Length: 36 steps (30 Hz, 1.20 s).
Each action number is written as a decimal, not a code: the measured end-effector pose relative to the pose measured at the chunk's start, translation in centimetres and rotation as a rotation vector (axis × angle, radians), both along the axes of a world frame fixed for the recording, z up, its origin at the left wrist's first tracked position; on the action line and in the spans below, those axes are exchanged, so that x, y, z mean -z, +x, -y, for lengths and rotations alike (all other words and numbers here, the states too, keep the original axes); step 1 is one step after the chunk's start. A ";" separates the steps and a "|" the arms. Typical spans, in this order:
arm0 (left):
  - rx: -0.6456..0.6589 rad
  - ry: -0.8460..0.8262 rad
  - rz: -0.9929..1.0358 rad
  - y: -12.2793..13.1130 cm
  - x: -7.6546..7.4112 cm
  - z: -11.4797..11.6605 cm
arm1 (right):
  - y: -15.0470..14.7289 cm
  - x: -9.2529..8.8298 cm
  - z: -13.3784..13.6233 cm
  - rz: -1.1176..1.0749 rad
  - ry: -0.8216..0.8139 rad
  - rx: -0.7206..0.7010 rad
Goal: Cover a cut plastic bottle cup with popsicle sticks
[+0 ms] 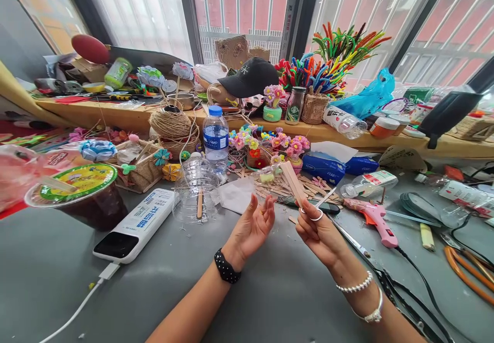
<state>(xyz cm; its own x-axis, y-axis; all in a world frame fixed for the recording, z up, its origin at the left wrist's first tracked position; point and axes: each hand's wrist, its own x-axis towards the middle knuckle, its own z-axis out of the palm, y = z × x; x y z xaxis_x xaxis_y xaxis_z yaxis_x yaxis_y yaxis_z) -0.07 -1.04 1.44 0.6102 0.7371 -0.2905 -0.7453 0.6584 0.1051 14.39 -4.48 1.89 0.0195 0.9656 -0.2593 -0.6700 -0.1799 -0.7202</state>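
1. Right of centre in the frame, the right hand (320,235) pinches a flat bundle of wooden sticks (292,182) between thumb and fingers, near the bundle's lower end.
2. The sticks' long axis tilts: from the grip they run up and slightly leftward, the free ends pointing toward the upper middle of the frame.
3. The same hand also bears what look like small scissors (328,196), a pale loop at the fingers and a tip pointing to the upper right, away from the sticks.
4. At the centre, the left hand (250,228) is empty, its palm turned up and fingers loosely spread; it lies left of the bundle and apart from it.
5. Beyond both hands, a heap of loose sticks (314,184) lies on the grey table (278,302).
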 end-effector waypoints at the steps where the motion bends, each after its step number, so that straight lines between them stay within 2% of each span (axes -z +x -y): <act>1: -0.010 0.020 0.013 0.1 0.0 0.2 | -0.1 0.1 0.0 0.010 0.003 -0.002; 6: -0.013 0.276 -0.074 0.7 0.7 0.8 | -0.3 0.4 0.2 0.051 -0.020 -0.073; 9: -0.048 0.347 -0.182 0.8 0.8 0.8 | -0.4 0.4 0.2 0.085 -0.040 -0.080; 14: -0.076 0.355 -0.317 0.6 0.5 0.6 | -0.1 0.7 0.1 0.246 -0.052 -0.104; 20: -0.136 0.377 -0.339 0.4 0.5 0.3 | 0.7 1.3 -0.3 0.486 0.006 -0.042; 26: -0.173 0.440 -0.358 0.3 0.6 0.1 | 2.1 0.5 -0.5 0.649 0.041 -0.119; 31: -0.202 0.434 -0.423 0.2 0.8 0.0 | 3.1 -0.4 -0.6 0.671 0.020 -0.170; 36: -0.222 0.404 -0.428 0.2 0.8 -0.1 | 3.2 -0.8 -0.4 0.625 0.018 -0.283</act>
<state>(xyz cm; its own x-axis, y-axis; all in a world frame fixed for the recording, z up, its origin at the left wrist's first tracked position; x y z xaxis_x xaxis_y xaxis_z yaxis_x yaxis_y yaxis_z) 0.17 -0.98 0.68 0.3218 0.9353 -0.1470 -0.6962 0.3389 0.6328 17.60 -4.12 2.70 -0.0938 0.9595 -0.2656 -0.0564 -0.2714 -0.9608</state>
